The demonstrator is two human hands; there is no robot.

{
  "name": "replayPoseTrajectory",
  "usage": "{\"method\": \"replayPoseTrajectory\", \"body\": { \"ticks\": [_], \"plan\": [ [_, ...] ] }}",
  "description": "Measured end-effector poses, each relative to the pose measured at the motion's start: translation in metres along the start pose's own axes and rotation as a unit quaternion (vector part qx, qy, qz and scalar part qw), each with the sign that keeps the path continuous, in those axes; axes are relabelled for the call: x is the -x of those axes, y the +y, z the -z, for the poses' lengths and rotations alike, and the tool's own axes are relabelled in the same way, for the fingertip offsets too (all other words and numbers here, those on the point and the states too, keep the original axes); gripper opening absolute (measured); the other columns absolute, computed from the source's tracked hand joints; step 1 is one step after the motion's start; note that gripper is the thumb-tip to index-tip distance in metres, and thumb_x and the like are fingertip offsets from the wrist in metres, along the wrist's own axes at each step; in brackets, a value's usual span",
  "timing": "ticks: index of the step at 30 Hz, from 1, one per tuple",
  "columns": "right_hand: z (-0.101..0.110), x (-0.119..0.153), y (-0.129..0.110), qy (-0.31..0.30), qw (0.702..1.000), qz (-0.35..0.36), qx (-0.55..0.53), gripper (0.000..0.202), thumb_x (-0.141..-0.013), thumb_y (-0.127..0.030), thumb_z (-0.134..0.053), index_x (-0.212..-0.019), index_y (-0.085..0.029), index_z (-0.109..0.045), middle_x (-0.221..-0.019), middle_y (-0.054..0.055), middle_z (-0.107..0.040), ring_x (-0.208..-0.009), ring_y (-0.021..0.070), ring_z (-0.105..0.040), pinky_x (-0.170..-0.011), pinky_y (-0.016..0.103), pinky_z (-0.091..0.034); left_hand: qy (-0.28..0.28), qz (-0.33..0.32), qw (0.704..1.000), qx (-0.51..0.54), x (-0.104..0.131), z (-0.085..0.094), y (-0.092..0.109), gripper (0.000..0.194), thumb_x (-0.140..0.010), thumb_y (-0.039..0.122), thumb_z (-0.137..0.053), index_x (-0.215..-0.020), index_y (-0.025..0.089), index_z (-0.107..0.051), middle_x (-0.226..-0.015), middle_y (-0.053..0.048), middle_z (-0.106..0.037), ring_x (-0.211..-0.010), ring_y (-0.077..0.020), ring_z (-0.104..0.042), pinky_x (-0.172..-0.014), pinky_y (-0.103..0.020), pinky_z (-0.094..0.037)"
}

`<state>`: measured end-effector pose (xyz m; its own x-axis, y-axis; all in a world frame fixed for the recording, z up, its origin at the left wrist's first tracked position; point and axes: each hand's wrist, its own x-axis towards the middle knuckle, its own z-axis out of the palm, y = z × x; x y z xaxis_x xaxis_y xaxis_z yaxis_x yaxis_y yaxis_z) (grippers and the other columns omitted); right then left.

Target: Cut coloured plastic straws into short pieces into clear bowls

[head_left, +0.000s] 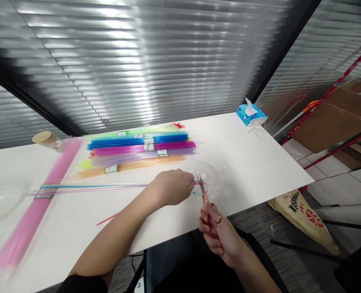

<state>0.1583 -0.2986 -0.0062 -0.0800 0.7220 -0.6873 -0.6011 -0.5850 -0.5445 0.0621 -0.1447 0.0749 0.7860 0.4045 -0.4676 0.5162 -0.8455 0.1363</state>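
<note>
My left hand [174, 187] is closed around a few long thin plastic straws [107, 186], blue and pale ones among them. They stretch left across the table, and their short ends poke out past my fingers. With my right hand [217, 232] I grip copper-handled scissors [202, 191], whose blades are slightly parted right beside those ends. Beneath the blades lies a clear round plastic bowl [218, 185]. A small blue-green cut piece [194, 192] is near its left side.
Banded straw bundles in blue [122, 141], magenta [122, 151] and orange [149, 163] lie behind my left hand. A pink bundle [24, 232] crosses the table's left side, near a cork-lidded jar [47, 140]. A tissue pack [250, 114] sits at the far right corner, with cardboard boxes [335, 118] beyond.
</note>
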Motion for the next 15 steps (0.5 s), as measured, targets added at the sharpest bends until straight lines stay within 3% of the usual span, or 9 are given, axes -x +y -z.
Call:
{"method": "replayPoseTrajectory", "body": {
  "ticks": [15],
  "plan": [
    [0.0027, 0.0011, 0.0024, 0.030, 0.999, 0.010, 0.007, 0.066, -0.062, -0.077, -0.064, -0.070, -0.021, -0.031, -0.050, -0.012, -0.032, -0.032, -0.0021, -0.012, -0.029, 0.014, -0.004, -0.006, -0.018, 1.000, 0.010, -0.0048, 0.0018, -0.0047, 0.038, -0.093, 0.025, -0.027, -0.094, 0.016, -0.064, -0.092, -0.011, -0.068, -0.080, -0.0259, -0.064, -0.063, -0.035, -0.047]
  ]
}}
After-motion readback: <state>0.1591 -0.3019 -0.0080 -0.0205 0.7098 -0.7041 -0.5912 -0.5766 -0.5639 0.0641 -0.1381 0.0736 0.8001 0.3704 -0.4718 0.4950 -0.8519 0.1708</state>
